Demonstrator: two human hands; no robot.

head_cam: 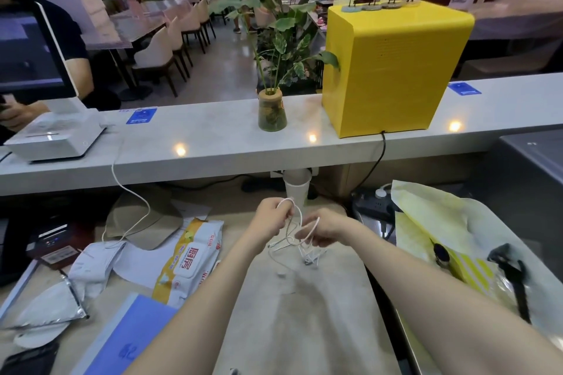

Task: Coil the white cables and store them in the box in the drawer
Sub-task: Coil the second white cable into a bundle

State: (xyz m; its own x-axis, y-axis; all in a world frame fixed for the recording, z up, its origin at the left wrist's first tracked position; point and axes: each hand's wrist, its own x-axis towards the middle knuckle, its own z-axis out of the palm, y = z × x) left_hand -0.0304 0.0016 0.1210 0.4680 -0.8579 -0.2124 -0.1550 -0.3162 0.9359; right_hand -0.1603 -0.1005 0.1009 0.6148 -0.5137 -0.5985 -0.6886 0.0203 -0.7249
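Both forearms reach in from the bottom edge over a beige desk surface (304, 313). Blue folder (128, 341) lies at lower left, faint handwriting on it, not readable. White cable (300, 231) hangs between the two hands just above the desk — a loop runs from the left hand (271, 218) across to the right hand (324, 230), loose ends and plugs dangling below onto the desk. Left hand is fisted tight around the top of the loop; right hand is curled closed, pinching the cable's other side. Wet-wipes pack (185, 262) sits left of the hands, white and yellow, big red "厨房" on the label. Second white cord (131, 192) drops from the counter (213, 137) further left. Beyond — paper cup (297, 189), small vase (272, 111), yellow box (396, 70).
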